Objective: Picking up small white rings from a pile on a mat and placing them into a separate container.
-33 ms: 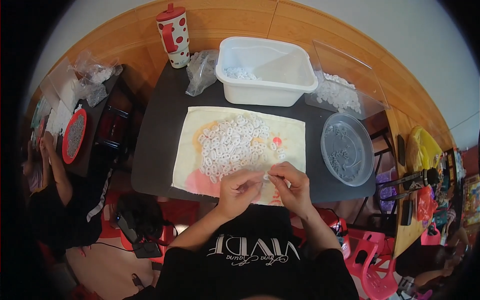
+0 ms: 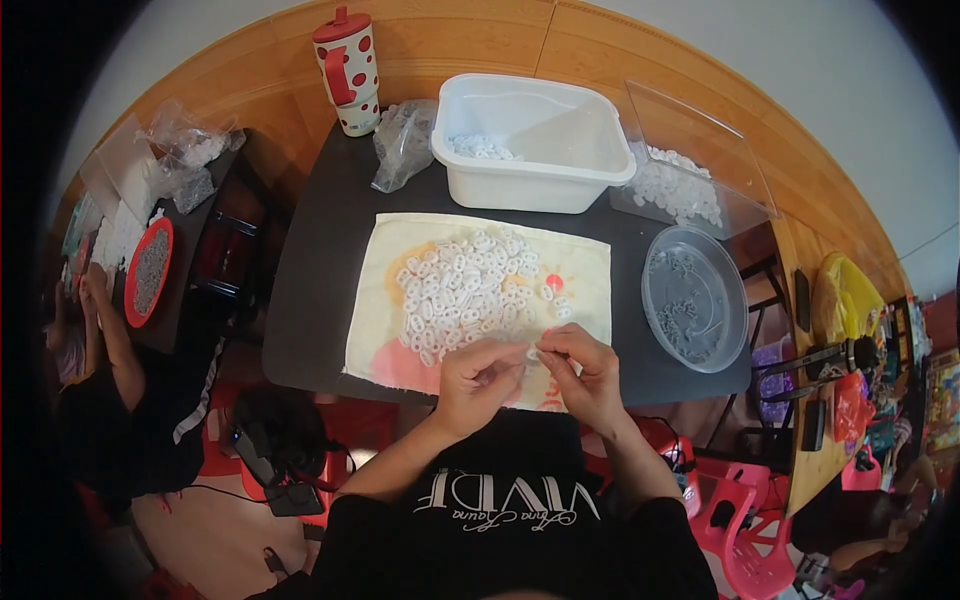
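Both hands meet at the near edge of the cloth point(image 2: 400, 330): left hand point(image 2: 478, 385) and right hand point(image 2: 585, 375) each pinch one small white piece point(image 2: 533, 352) between fingertips, close to the heap of pieces point(image 2: 470, 290) for easy picking. Farther right on the worktop point(image 2: 320, 270) sits a clear round dish point(image 2: 693, 297), within reach.

White pieces point(image 2: 462, 290) on a pale yellow and pink cloth point(image 2: 580, 262). Black table point(image 2: 330, 260), white tub point(image 2: 590, 175). Red-dotted white cup point(image 2: 350, 75).
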`<state>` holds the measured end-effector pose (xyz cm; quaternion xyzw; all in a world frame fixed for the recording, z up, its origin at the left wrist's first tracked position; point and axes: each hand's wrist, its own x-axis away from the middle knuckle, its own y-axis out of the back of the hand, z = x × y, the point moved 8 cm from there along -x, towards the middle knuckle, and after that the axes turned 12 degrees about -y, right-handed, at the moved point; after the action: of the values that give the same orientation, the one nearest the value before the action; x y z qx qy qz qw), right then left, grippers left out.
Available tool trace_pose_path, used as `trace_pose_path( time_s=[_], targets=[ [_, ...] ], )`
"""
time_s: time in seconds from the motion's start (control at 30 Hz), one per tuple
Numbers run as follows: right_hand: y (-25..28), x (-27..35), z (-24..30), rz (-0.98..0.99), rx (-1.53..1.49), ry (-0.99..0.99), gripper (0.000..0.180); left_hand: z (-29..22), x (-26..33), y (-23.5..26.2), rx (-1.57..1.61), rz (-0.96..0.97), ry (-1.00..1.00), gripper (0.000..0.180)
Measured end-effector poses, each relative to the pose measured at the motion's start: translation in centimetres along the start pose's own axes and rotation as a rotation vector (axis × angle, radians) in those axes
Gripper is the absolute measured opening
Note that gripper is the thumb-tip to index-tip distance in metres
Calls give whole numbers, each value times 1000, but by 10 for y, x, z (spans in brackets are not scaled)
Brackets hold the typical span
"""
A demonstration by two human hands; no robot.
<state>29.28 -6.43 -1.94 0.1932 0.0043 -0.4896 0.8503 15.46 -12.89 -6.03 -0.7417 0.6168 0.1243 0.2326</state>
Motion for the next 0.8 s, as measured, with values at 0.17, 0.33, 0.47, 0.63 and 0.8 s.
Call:
trace_pose_path(
  time_s=[0.17, 0.33, 0.47, 0.63, 0.8],
  targets=[
    [-3, 0, 4, 42, 30, 16, 15, -1, -1, 0, 14, -11, -17, 31],
    [-5, 0, 0, 85, 14, 8, 17, -4, -1, 0, 11, -5, -17, 30],
    [-6, 1, -2, 123, -40, -54, 23, -2, -1, 2, 15, -13, -9, 29],
    [-7, 5, -9, 113, -72, -119, 28, -1, -3, 1, 7, -9, 9, 28],
    [-6, 4, -12, 113, -45, -126, 29, 3, -3, -1, -74, 20, 91, 31]
  ],
)
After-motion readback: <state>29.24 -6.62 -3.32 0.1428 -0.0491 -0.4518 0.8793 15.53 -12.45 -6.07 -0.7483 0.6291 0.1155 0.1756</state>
